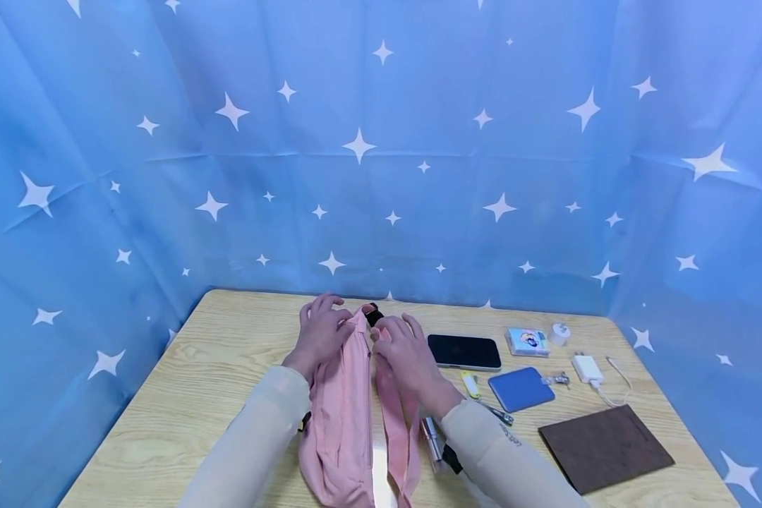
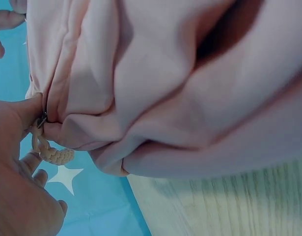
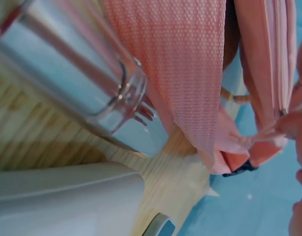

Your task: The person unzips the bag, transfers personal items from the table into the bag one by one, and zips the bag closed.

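A pink fabric bag (image 1: 339, 423) with a zipper lies lengthwise in front of me, its far end between my hands. My left hand (image 1: 321, 333) is at the bag's far left, its thumb and fingers pinching by the zipper slider (image 2: 41, 119), where a braided beige cord pull (image 2: 57, 155) hangs. My right hand (image 1: 409, 353) grips the bag's far end from the right, next to a black buckle (image 1: 373, 315). The wide pink strap (image 3: 175, 64) hangs down under the right wrist. Part of the right hand's grip is hidden by its own fingers.
Right of the bag lie a silver cylinder (image 1: 432, 441), a black-screened phone (image 1: 463, 352), a small picture box (image 1: 527, 342), a white round item (image 1: 560, 333), a blue card holder (image 1: 521, 389), a yellow tag (image 1: 470, 384), a white charger with cable (image 1: 587, 368) and a dark brown folder (image 1: 606, 449).
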Demonstrator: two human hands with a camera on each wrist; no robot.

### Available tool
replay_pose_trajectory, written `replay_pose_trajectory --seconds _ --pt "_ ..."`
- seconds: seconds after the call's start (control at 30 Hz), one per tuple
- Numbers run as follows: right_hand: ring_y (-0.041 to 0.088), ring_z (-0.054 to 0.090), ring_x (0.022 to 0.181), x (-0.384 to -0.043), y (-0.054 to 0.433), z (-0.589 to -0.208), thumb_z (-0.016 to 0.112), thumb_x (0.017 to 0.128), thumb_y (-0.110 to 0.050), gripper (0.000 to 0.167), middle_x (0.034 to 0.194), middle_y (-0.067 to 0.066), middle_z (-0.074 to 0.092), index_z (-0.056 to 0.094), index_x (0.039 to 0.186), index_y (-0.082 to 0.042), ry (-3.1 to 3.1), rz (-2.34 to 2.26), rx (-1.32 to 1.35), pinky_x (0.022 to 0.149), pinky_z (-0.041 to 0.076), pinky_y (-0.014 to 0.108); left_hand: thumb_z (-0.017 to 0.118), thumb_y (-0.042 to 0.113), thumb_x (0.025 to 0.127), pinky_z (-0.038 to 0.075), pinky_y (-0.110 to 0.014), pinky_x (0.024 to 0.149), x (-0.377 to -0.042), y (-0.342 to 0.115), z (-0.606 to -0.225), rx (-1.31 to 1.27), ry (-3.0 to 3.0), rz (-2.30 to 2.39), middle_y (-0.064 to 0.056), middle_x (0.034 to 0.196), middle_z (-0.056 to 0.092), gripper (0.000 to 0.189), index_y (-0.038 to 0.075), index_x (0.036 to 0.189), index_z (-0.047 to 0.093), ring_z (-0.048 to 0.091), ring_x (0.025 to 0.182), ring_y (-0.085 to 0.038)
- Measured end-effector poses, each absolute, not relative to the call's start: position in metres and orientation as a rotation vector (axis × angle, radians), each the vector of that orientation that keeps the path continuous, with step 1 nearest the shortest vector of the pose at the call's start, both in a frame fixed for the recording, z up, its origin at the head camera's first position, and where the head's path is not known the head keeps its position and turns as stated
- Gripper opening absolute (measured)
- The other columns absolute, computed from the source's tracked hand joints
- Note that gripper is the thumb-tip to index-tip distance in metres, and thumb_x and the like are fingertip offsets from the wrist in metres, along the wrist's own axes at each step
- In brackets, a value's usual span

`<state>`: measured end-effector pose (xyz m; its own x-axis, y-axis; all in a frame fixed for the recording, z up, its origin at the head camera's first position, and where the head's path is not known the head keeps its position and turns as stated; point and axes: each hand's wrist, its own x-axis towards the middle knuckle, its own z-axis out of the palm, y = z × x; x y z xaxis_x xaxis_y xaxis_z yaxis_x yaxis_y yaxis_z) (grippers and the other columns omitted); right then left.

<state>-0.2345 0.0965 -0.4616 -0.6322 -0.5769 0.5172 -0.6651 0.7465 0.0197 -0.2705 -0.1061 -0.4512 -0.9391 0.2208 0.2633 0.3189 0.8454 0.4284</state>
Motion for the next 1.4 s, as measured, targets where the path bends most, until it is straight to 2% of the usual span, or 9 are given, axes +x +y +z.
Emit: replay_pose_trajectory --seconds 0.2,0.5,0.8,1.0,1.4 --pt "0.022 0.051 0.124 -0.232 0.099 -0.462 0.068 0.083 -0.009 0.015 0.122 0.003 0.060 0.068 0.079 -0.023 -2.442 0.244 0.949 0.115 0.029 0.052 0.058 0.027 0.096 0.016 -0.060 0.114 -0.276 -0.106 -0.452 -0.401 -2.849 -0.696 -0.009 0.138 0.050 0.020 0.019 0.109 0.071 0.026 0.144 -0.033" --pt "0.025 0.048 0.129 -0.222 0.102 -0.458 0.063 0.087 -0.006 0.015 0.131 0.006 0.057 0.068 0.086 -0.020 -2.477 0.312 1.001 0.115 0.027 0.052 0.057 0.029 0.097 0.015 -0.060 0.113 -0.282 -0.111 -0.452 -0.313 -2.861 -0.841 -0.009 0.142 0.047 0.024 0.017 0.113 0.071 0.023 0.146 -0.033" --pt "0.024 0.050 0.124 -0.212 0.105 -0.457 0.065 0.091 -0.013 0.013 0.128 0.005 0.056 0.070 0.084 -0.023 -2.479 0.280 1.054 0.113 0.031 0.050 0.056 0.027 0.098 0.016 -0.062 0.112 -0.282 -0.120 -0.446 -0.218 -2.857 -0.912 -0.013 0.142 0.046 0.026 0.013 0.116 0.069 0.023 0.144 -0.036" --pt "0.021 0.049 0.124 -0.206 0.110 -0.456 0.071 0.087 -0.013 0.012 0.126 0.005 0.057 0.067 0.079 -0.023 -2.428 0.291 1.118 0.111 0.034 0.053 0.055 0.029 0.098 0.015 -0.062 0.112 -0.289 -0.128 -0.454 -0.094 -2.841 -1.036 -0.013 0.141 0.045 0.029 0.011 0.117 0.068 0.025 0.142 -0.036" --pt "0.020 0.048 0.124 -0.196 0.124 -0.456 0.070 0.088 -0.021 0.007 0.127 0.004 0.057 0.068 0.084 -0.026 -2.473 0.254 1.213 0.112 0.031 0.052 0.050 0.030 0.100 0.009 -0.063 0.113 -0.290 -0.147 -0.458 0.045 -2.846 -1.081 -0.014 0.147 0.038 0.037 0.011 0.130 0.060 0.017 0.144 -0.037"
